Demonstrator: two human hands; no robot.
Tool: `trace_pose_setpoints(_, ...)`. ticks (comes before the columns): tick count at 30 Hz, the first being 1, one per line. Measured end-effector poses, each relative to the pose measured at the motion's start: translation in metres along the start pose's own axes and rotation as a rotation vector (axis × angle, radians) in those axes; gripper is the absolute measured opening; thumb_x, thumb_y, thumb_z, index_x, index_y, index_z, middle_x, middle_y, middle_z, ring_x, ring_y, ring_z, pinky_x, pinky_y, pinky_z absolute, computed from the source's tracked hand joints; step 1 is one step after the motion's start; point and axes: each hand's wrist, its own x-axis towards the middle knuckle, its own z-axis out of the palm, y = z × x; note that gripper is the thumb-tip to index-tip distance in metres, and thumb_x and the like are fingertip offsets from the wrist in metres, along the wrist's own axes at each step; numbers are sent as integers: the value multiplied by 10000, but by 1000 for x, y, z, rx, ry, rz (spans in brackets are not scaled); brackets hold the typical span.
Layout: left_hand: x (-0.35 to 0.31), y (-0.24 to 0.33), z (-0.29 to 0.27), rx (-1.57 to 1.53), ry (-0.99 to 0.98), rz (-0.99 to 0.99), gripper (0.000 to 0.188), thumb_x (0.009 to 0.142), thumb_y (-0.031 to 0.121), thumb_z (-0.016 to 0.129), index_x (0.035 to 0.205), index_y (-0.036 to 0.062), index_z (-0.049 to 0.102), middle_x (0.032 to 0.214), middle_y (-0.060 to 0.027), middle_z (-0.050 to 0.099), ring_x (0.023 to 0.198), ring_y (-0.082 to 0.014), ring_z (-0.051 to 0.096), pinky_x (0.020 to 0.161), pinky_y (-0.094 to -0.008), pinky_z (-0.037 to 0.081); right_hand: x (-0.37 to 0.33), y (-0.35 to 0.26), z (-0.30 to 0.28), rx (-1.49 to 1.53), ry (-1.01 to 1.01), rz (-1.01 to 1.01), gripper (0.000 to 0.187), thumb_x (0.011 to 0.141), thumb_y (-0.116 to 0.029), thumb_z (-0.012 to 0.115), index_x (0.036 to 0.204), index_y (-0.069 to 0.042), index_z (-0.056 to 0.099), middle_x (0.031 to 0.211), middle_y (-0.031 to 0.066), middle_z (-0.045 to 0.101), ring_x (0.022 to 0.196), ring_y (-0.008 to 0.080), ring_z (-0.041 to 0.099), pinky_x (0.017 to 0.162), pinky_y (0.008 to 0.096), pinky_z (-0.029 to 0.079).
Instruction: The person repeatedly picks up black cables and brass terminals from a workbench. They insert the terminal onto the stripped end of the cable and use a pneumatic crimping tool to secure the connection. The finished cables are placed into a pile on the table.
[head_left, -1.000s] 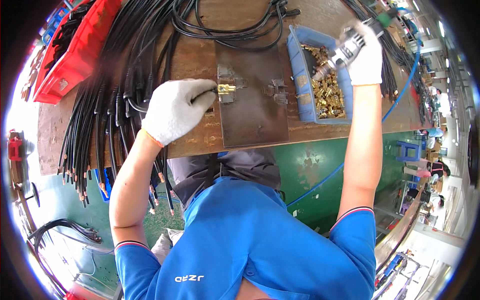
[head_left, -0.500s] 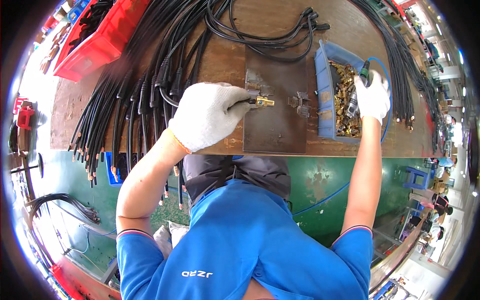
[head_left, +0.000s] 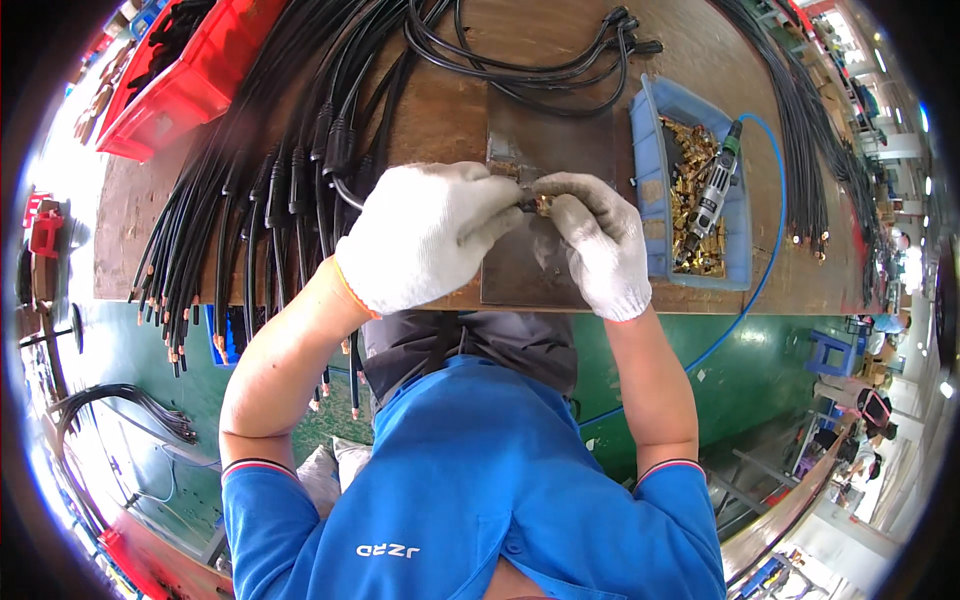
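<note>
Both my hands wear white knit gloves and meet over a dark metal plate [head_left: 520, 275] on the table. My left hand [head_left: 430, 235] is closed on the end of a black cable [head_left: 346, 192], which runs in from the left. A small brass connector [head_left: 543, 205] sits at the cable's tip, mostly covered by fingers. Pinched on that connector is my right hand [head_left: 600, 240]. To its right, a grey and green air screwdriver [head_left: 715, 190] with a blue hose lies across brass fittings [head_left: 690, 165] in a blue bin [head_left: 652, 225].
Many black cables with bared copper ends [head_left: 185, 250] hang over the table's left front edge. A red bin [head_left: 190, 100] stands at the far left. Coiled cables with plugs [head_left: 620, 40] lie at the back, and another cable bundle [head_left: 800, 170] on the right.
My right hand has let go of the air screwdriver, leaving it on the blue bin, and moved left to the brass connector. My left hand has stayed nearly in place.
</note>
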Motion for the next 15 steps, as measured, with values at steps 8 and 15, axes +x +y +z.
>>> trace_pose_setpoints(8,-6,0,6,93,131,140,243,856,149,807,1082,82,750,765,-100,636,705,-324,674,622,-439,534,-3,3,-4,163,-12,80,263,1067,-163,695,1238,35,726,974,77,747,699,128,669,624,288,562)
trace_pose_setpoints(15,-9,9,-2,105,136,77,247,850,128,811,1084,66,763,764,-121,645,703,-340,680,630,-445,535,-2,-3,3,-4,-20,-59,224,1065,-129,688,1232,12,737,965,52,746,744,98,678,661,276,571)
